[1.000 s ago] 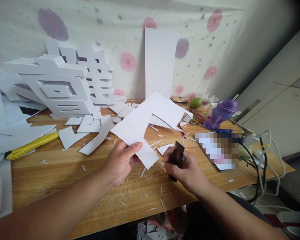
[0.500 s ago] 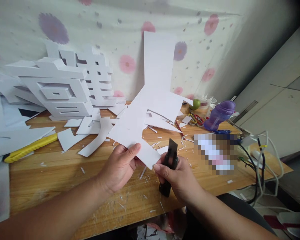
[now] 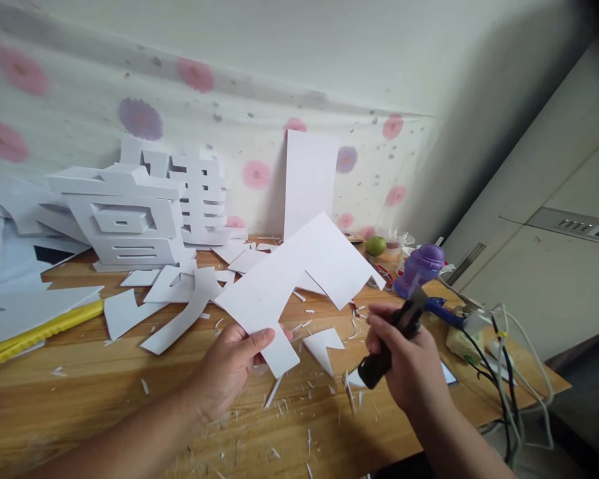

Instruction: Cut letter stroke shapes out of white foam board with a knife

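My left hand pinches a cut piece of white foam board near its lower end, thumb on top and fingers underneath. The piece is raised above the table, with an angled arm reaching to the right. To its right, my right hand is wrapped round a black utility knife, its wide blade pointing up and away from me. Knife and board are apart. Below, between my hands, lies a small notched white offcut.
White layered cut-out characters stand at the back left. A yellow cutter lies at left among offcuts. A white panel leans on the wall. A purple bottle, a green fruit and cables are at right.
My right hand has moved right with the knife, away from the board. The board piece has come lower in view, still in my left hand. The view has tilted up.
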`<state>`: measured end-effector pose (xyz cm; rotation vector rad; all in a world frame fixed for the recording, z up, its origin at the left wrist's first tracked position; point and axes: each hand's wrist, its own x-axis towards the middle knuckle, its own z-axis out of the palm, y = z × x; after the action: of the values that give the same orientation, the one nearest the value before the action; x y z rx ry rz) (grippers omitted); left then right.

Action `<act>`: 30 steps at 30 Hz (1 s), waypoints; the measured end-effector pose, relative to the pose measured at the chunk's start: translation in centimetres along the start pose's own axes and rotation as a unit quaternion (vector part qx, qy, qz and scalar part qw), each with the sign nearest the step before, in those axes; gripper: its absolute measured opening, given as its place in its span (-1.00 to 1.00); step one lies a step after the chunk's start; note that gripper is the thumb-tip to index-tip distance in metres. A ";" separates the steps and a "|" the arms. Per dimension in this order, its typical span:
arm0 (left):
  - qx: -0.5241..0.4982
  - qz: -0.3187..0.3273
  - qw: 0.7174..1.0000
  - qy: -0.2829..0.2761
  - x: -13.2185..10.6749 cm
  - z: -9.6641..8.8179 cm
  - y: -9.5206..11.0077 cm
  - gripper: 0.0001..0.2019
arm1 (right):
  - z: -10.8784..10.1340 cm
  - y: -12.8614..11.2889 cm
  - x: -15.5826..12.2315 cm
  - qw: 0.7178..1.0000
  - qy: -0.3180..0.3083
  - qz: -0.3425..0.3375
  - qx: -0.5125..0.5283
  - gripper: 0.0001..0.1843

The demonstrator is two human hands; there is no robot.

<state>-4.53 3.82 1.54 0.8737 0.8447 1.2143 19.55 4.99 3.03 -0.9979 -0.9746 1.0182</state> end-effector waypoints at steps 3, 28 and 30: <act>0.028 0.004 1.000 -0.013 0.1 -0.4 0.1 -0.77 | -1.6 -0.6 1.7 0.997 0.068 -0.022 0.025 -0.53; 0.006 0.079 0.987 0.139 2.4 -2.0 1.7 -0.53 | -2.5 0.9 1.1 0.987 -0.025 0.144 -0.059 -0.50; 0.025 0.078 0.987 0.140 2.4 -2.1 1.6 -0.52 | -2.6 1.0 1.2 0.986 -0.025 0.152 -0.062 -0.51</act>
<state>-6.74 6.64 1.95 0.8324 1.0503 1.4823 22.11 5.90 1.60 -1.2558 -0.9535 1.2521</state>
